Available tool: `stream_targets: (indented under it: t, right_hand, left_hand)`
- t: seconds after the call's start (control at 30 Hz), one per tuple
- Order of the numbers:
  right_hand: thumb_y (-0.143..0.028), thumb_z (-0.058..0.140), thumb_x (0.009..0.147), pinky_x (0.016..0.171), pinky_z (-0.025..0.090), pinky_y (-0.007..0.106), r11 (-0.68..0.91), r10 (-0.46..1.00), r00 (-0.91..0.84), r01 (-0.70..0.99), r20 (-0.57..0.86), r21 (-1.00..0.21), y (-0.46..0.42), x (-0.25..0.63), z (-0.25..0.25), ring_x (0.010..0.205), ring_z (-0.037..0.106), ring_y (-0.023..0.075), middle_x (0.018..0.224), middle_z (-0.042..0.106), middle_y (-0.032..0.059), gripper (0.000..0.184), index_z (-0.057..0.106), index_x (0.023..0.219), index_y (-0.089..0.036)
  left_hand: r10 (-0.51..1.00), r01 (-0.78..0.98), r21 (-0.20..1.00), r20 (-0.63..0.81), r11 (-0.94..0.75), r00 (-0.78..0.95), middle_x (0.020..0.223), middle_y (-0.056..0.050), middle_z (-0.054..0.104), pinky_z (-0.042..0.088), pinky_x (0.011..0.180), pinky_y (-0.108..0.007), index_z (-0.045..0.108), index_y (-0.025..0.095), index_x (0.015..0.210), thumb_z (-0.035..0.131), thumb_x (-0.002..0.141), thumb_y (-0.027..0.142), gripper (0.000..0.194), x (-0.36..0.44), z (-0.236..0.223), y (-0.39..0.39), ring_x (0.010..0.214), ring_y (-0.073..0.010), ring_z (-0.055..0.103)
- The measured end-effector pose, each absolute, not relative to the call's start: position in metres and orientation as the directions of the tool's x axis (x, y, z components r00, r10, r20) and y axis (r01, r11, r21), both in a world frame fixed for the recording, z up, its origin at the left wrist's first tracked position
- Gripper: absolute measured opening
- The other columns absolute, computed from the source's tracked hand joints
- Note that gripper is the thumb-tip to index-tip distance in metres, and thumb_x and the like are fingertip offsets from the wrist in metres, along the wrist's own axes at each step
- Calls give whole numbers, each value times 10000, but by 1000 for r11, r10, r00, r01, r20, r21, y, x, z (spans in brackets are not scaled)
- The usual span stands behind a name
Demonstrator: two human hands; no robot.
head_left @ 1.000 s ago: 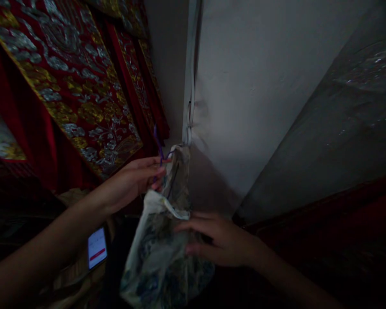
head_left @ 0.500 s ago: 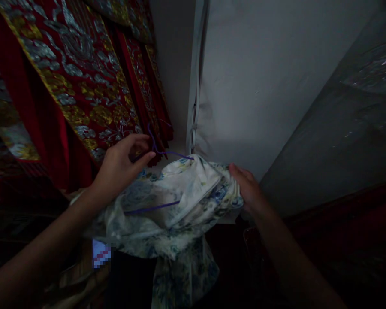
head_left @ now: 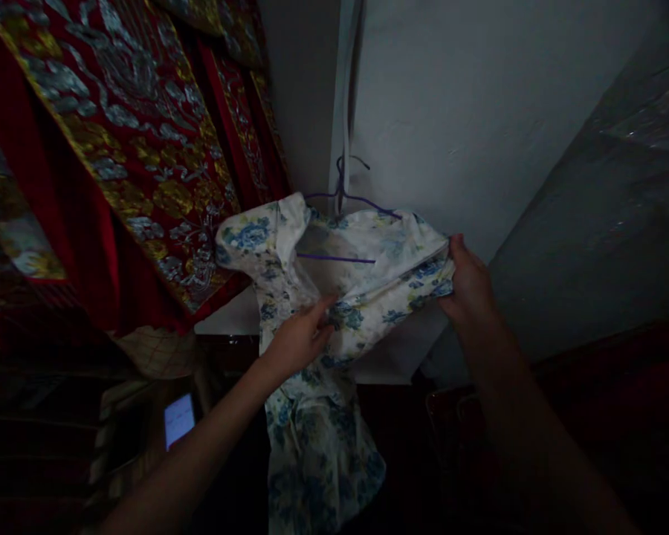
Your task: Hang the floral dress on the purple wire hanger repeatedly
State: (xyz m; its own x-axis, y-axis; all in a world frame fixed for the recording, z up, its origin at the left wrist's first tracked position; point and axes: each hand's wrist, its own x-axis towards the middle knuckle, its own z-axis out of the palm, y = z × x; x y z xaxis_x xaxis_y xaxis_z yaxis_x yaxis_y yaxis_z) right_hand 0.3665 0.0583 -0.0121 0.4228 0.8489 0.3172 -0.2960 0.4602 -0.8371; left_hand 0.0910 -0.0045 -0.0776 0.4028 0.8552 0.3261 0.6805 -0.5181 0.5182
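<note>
A white dress (head_left: 306, 416) with blue flowers hangs down in front of me on a purple hanger (head_left: 334, 258). The hanger's hook and arms show above the neckline, and its lower bar crosses the neck opening. My right hand (head_left: 471, 286) grips the dress by the sleeve on the right, thumb above and fingers curled behind. At the front, just below the neckline, my left hand (head_left: 299, 340) lies against the fabric, thumb and forefinger apart. The sleeve on the left spreads loosely over the hanger's end.
Red cloth with gold and silver embroidery (head_left: 167, 163) hangs at the left. Behind the dress is a pale wall (head_left: 451, 111) with a white vertical strip (head_left: 344, 89). A lit phone (head_left: 179, 421) lies at the lower left. Clear plastic sheeting (head_left: 655, 122) hangs at the right.
The hanger was tilted and my left hand was by its hook; now it sits level with its hook by the strip. My left hand has moved down to the dress front, and the dress hangs spread out.
</note>
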Motion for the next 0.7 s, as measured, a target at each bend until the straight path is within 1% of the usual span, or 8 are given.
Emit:
stream_targets:
  t: [0.1, 0.23, 0.37, 0.4, 0.43, 0.5, 0.6, 0.7]
  right_hand:
    - [-563, 703, 800, 664, 580, 323, 419, 857, 445, -304, 261, -856, 49, 377, -32, 816, 730, 229, 750, 703, 13, 349, 633, 850, -225]
    - [-560, 685, 803, 755, 571, 344, 428, 808, 511, -168, 293, -888, 40, 379, -50, 964, 706, 252, 895, 728, 46, 378, 680, 921, -201]
    - [-334, 760, 763, 999, 474, 345, 495, 496, 714, 235, 494, -836, -3, 348, -92, 1263, 549, 227, 1300, 639, 37, 411, 659, 1155, -263]
    - [-310, 753, 777, 1010, 462, 351, 501, 467, 738, 233, 487, -833, -19, 333, -109, 1239, 560, 221, 1308, 628, 40, 419, 644, 1180, -272]
    - [-300, 742, 786, 962, 484, 351, 497, 478, 753, 193, 453, -846, -35, 318, -126, 1121, 611, 217, 1202, 660, 40, 329, 661, 1102, -265]
    - [-301, 693, 815, 830, 521, 360, 389, 686, 628, 111, 368, -914, -62, 286, -160, 870, 646, 225, 898, 686, 39, 89, 673, 871, -236]
    - [-295, 687, 783, 824, 537, 398, 288, 913, 288, 47, 289, -956, -74, 250, -191, 881, 679, 263, 940, 730, 69, 157, 696, 924, -224]
    - [-341, 676, 798, 774, 532, 374, 304, 925, 217, 72, 312, -950, -65, 237, -197, 831, 674, 253, 886, 724, 52, 158, 685, 904, -225]
  left_hand:
    - [867, 712, 497, 312, -497, 388, 1155, -139, 681, 512, 912, -411, 526, 237, 1436, 521, 957, 284, 481, 102, -114, 3, 1068, -305, 658]
    - [900, 656, 616, 294, -437, 323, 977, -99, 705, 520, 854, -380, 668, 251, 1100, 473, 987, 327, 238, 114, -154, -19, 956, -280, 678]
    - [928, 471, 800, 320, -373, 190, 916, -75, 708, 515, 808, -384, 668, 279, 1007, 437, 992, 291, 232, 121, -172, -51, 882, -270, 673]
    - [934, 418, 836, 313, -357, 171, 907, -69, 710, 514, 808, -388, 670, 283, 1042, 431, 998, 298, 244, 121, -172, -57, 868, -267, 672]
    - [940, 371, 864, 302, -340, 158, 894, -63, 709, 514, 810, -391, 671, 282, 1071, 425, 1005, 309, 257, 122, -170, -62, 853, -262, 671]
    - [952, 296, 906, 275, -303, 133, 856, -53, 700, 516, 811, -390, 674, 272, 1086, 430, 1010, 342, 265, 122, -163, -67, 827, -252, 667]
    - [962, 177, 948, 248, -266, 117, 866, -38, 701, 523, 803, -372, 637, 271, 1131, 482, 990, 371, 232, 124, -151, -71, 834, -236, 676]
    - [976, -18, 983, 186, -185, 114, 830, -8, 706, 515, 640, -317, 547, 288, 1100, 552, 946, 391, 185, 132, -143, -74, 668, -189, 661]
